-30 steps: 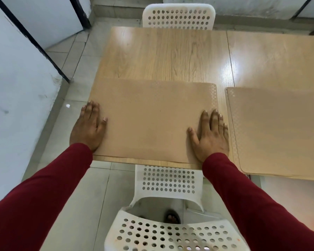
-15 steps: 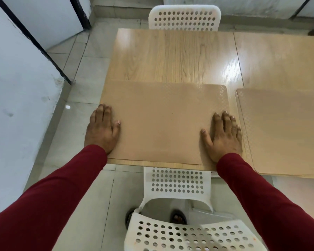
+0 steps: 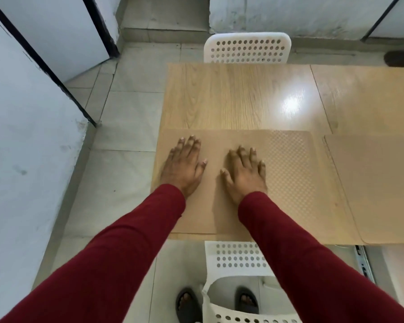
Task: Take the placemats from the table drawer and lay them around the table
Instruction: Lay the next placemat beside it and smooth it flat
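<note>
Both hands lie flat with fingers straight on the near placemat (image 3: 285,173), the left hand (image 3: 183,165) over its left part and the right hand (image 3: 244,173) near its middle, neither one gripping anything, only pressing down. The step in hand looks like smoothing and squaring this mat at the place in front of the near chair (image 3: 239,257); to do it well, the palms should stay flat and slide outward toward the two short edges, so the mat settles without a ripple, and any nudge should line its near edge with the worktop (image 3: 231,99) edge, to which it runs close and about parallel. The mat's left edge seems to sit at, perhaps a little past, the worktop's left edge, so a small push to the right may be wise, yet not far: a second placemat (image 3: 378,187) lies just beside it on the right, a narrow strip of wood between them, and the two should not overlap. Beyond the mats the far half of the worktop is bare wood, with a far chair (image 3: 247,48) tucked against it, which gives room for more mats; a metal drawer rail (image 3: 363,259) shows below the worktop at the right, and the person's feet stand close to the near chair
</note>
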